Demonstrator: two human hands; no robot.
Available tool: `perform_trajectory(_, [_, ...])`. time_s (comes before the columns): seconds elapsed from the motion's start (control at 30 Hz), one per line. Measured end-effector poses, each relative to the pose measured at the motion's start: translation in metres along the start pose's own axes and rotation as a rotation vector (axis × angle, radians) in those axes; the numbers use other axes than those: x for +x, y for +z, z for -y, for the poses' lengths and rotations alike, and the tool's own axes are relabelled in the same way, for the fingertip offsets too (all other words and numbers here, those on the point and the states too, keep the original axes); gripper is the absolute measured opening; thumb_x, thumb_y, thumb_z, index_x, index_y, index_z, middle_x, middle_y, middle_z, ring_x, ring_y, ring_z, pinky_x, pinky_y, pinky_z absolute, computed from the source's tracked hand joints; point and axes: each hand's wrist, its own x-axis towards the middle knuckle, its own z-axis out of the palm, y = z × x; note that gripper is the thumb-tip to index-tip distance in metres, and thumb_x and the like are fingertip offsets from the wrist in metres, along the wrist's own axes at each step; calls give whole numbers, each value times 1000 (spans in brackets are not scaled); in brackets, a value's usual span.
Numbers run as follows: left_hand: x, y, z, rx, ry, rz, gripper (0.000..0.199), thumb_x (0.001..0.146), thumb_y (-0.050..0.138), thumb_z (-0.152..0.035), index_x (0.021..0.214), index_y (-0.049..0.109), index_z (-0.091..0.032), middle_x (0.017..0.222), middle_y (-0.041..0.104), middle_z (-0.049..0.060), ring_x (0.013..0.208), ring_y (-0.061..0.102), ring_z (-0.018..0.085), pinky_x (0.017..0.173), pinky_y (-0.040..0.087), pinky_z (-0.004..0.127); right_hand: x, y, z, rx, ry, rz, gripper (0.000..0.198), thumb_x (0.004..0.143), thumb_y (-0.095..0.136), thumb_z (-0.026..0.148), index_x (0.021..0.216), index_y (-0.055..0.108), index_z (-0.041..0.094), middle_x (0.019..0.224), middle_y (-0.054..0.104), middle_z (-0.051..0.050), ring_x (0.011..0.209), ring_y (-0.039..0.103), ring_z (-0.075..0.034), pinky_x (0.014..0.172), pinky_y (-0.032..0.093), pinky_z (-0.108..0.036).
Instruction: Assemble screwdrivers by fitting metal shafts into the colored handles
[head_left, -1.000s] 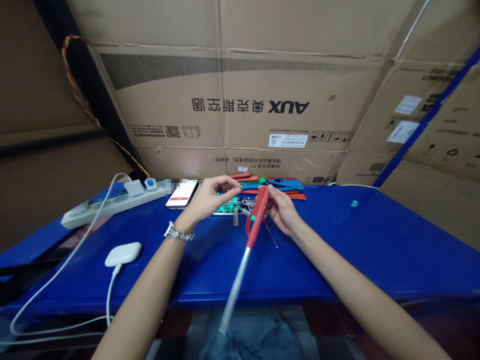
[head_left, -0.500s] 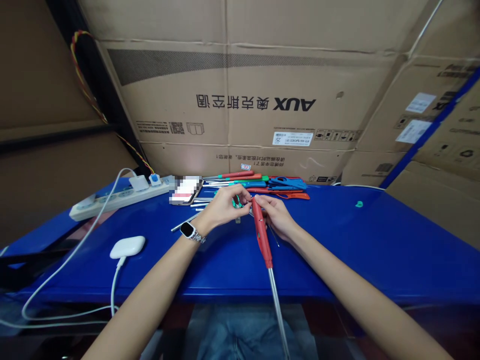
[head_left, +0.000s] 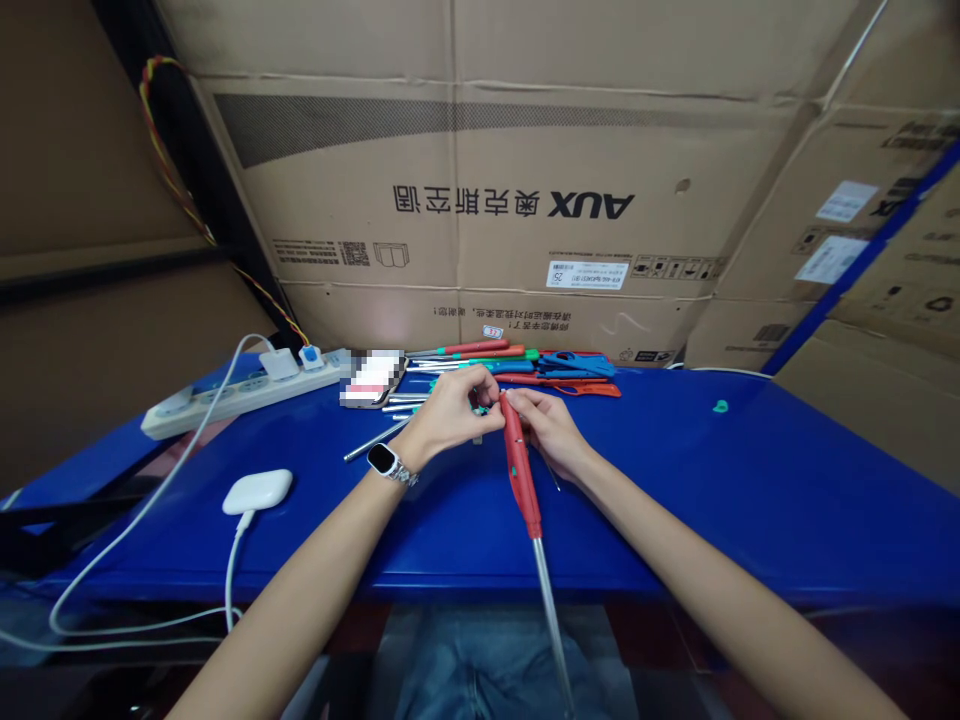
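A red plastic handle (head_left: 521, 465) with a long metal tube (head_left: 551, 620) stands tilted between my hands, its tube running down past the table's front edge toward my lap. My right hand (head_left: 553, 430) is closed around the upper part of this red-handled tool. A thin metal rod (head_left: 555, 482) sticks out below that hand; its other end is hidden. My left hand (head_left: 457, 408), with a watch on the wrist, pinches at the handle's top end. Whatever small part lies between those fingertips is hidden. Bits of green show behind the left fingers.
Behind my hands lies a pile of red, blue and green handles (head_left: 574, 365) with metal tubes. To the left are a phone (head_left: 373, 378), a power strip (head_left: 240, 395) and a white case (head_left: 257, 492) on a cable. A small green piece (head_left: 720, 407) lies right. Cardboard (head_left: 510, 140) walls the back.
My left fingers have closed in slightly at the handle's top, and less green shows between them. The red handle has shifted a little to the left. Otherwise the scene looks the same.
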Motion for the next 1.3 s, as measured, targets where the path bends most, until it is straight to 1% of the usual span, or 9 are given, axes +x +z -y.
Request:
perform_trajectory(0.23, [0,6,-3,-39,-85,-7,12,68,63,-17,67,51,-17,61,53,-5,56,48,9,55,39,22,3,-1,-3,-6,-12,-19,41,70,78,56,79,73,16,62,62,2,52,51,-9,48,43,-20])
perform_trajectory(0.4, [0,5,-1,-67,-54,18,10,75,59,-20,75,50,-19,65,53,-4,58,50,10,58,43,23,0,2,1,1,3,-19,44,70,76,58,82,71,16,58,61,2,46,52,-10,42,43,-22])
perform_trajectory(0.47, [-1,4,0,-15,-21,47,7,82,55,-22,82,48,-19,71,54,-3,62,51,12,60,43,25,0,2,3,11,23,-15,46,70,76,59,88,69,17,55,60,3,42,51,-10,38,42,-22])
perform_trajectory(0.57, [-3,2,-2,161,29,106,8,93,45,-26,87,45,-20,79,55,1,69,51,15,65,42,28,-1,2,4,44,24,-10,47,70,77,58,92,67,17,53,59,4,40,51,-10,36,42,-20])
perform_trajectory(0.7, [-4,3,-7,314,57,173,15,100,33,-25,89,43,-21,88,53,4,77,52,18,71,42,32,-1,2,4,78,25,-6,48,70,77,58,93,66,17,54,58,5,41,52,-10,36,43,-20])
perform_trajectory(0.83, [-2,6,-5,293,35,174,13,98,34,-21,88,43,-21,87,52,3,75,51,17,71,41,31,-1,2,3,59,26,11,48,70,76,59,91,66,17,53,58,5,41,53,-10,37,43,-21])
perform_trajectory(1.0, [0,11,4,116,-25,104,14,91,43,-20,78,40,-21,74,49,-1,65,45,14,63,36,28,1,1,1,41,-6,-12,43,71,76,58,88,70,19,57,60,4,46,55,-11,45,47,-23])
perform_trajectory(1.13, [1,14,6,64,-93,61,13,85,46,-19,72,42,-21,67,49,-3,61,43,13,60,32,27,3,1,-1,39,6,-26,42,71,76,58,85,72,19,59,60,3,50,55,-12,49,47,-25])
perform_trajectory(1.3, [2,14,6,25,-166,80,15,84,49,-21,69,46,-20,63,50,-4,57,43,12,56,30,26,2,3,1,48,19,-29,43,70,77,58,82,70,18,62,60,2,53,53,-11,48,46,-24])
